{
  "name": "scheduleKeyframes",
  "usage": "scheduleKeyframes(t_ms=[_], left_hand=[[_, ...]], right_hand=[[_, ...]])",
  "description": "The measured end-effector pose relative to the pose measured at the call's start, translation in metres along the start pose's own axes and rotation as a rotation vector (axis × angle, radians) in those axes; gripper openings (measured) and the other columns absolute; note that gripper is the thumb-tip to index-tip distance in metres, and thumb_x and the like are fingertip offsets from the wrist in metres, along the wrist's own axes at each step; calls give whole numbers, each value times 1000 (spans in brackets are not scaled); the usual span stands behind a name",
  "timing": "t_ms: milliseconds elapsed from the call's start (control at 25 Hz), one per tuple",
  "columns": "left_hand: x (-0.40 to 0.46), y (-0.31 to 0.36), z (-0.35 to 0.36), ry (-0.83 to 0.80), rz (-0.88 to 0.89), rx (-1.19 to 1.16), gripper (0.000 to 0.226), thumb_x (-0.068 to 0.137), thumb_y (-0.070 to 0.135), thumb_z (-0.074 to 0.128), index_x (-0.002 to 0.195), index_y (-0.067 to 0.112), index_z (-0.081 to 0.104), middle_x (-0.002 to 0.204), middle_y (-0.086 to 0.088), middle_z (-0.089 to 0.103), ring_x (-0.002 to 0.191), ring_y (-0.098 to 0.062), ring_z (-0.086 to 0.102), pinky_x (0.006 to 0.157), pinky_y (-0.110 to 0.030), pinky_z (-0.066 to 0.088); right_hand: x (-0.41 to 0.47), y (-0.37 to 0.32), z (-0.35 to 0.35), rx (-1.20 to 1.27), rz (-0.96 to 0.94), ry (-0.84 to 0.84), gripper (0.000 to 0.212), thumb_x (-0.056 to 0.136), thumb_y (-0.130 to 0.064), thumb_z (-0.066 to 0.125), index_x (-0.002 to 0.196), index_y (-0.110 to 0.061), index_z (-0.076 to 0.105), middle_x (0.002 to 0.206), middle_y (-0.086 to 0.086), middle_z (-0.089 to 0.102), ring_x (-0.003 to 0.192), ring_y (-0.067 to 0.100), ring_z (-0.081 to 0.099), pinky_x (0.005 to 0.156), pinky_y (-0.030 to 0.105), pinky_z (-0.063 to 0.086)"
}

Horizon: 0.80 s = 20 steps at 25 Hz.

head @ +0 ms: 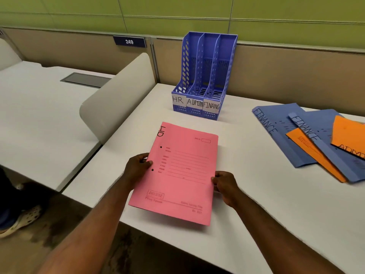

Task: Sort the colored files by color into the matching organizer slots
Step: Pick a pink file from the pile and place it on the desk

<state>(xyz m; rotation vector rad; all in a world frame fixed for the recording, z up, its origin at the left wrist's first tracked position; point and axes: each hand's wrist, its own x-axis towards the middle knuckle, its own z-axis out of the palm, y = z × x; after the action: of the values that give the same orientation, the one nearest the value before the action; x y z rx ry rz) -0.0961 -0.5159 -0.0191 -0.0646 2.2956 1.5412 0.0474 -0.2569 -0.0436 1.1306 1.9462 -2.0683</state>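
Observation:
A pink file marked HR is held flat just above the white desk. My left hand pinches its left edge, thumb on top. My right hand grips its right edge. Beyond it stands a blue three-slot organizer with paper labels HR, ADMIN and FINANCE; all three slots look empty. At the right lie two blue files marked FINANCE and two orange files, one marked ADMIN, overlapping in a loose pile.
A rounded grey divider panel stands at the desk's left edge, with a neighbouring desk beyond it. A beige partition with a sign reading 249 runs behind. Someone's foot in a perforated clog is on the floor at left.

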Motion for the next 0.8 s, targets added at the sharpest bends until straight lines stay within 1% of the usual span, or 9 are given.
scheduleKeyframes(t_ms=[120, 240, 320, 400, 440, 480, 560, 640, 800], left_hand=[[13, -14, -19, 48, -38, 59, 29, 89, 6, 59, 112, 21, 69, 93, -6, 75, 78, -27, 69, 85, -47, 57], [25, -22, -30, 89, -73, 118, 27, 90, 6, 58, 111, 19, 69, 98, -9, 74, 88, -32, 70, 87, -47, 55], [33, -26, -37, 113, -89, 168, 27, 89, 6, 57, 110, 17, 69, 94, -7, 72, 82, -30, 68, 75, -37, 55], [40, -31, -44, 124, -105, 208, 27, 88, 5, 56, 109, 16, 69, 82, -3, 68, 69, -22, 61, 58, -26, 44], [44, -33, -46, 124, -111, 217, 27, 88, 5, 57, 109, 16, 68, 79, -3, 66, 67, -20, 58, 57, -25, 41], [46, -35, -49, 124, -118, 222, 27, 87, 4, 57, 109, 17, 68, 81, -3, 65, 70, -21, 58, 61, -27, 44], [49, -37, -52, 132, -132, 220, 29, 86, 4, 59, 109, 22, 66, 95, -5, 66, 83, -26, 62, 78, -37, 51], [50, -40, -53, 137, -140, 222, 30, 86, 4, 60, 106, 26, 64, 106, -6, 67, 96, -31, 64, 89, -43, 51], [54, -51, -54, 140, -130, 288, 42, 85, 5, 61, 126, 13, 58, 126, -11, 61, 111, -33, 58, 102, -47, 45]], right_hand=[[2, 6, 23, -48, -12, -2, 26, 80, 8, 50, 84, -9, 69, 96, 19, 72, 82, 33, 68, 73, 42, 58], [9, 9, 43, -94, -11, 34, 20, 76, 6, 59, 89, -6, 68, 97, 17, 72, 90, 34, 69, 82, 49, 58], [11, 8, 57, -137, -6, 28, 18, 75, 6, 64, 88, -5, 69, 97, 16, 72, 90, 32, 70, 82, 48, 58], [13, 8, 69, -162, -3, 19, 14, 74, 7, 68, 83, -4, 69, 95, 17, 72, 86, 30, 70, 80, 45, 59], [13, 8, 74, -164, -1, 16, 13, 74, 7, 68, 80, -4, 69, 93, 17, 72, 83, 30, 71, 77, 44, 60], [12, 9, 78, -169, 2, 11, 12, 74, 8, 68, 78, -4, 68, 91, 18, 72, 80, 30, 71, 75, 44, 60], [13, 10, 84, -185, 0, -8, 10, 73, 8, 67, 78, -1, 69, 89, 20, 72, 78, 31, 71, 75, 46, 60], [14, 13, 87, -182, 12, -29, 11, 74, 9, 63, 83, 5, 69, 91, 24, 72, 74, 30, 70, 76, 46, 60], [14, 14, 88, -266, -24, -52, 10, 75, -3, 66, 83, 0, 71, 91, 16, 73, 86, 28, 70, 82, 41, 59]])
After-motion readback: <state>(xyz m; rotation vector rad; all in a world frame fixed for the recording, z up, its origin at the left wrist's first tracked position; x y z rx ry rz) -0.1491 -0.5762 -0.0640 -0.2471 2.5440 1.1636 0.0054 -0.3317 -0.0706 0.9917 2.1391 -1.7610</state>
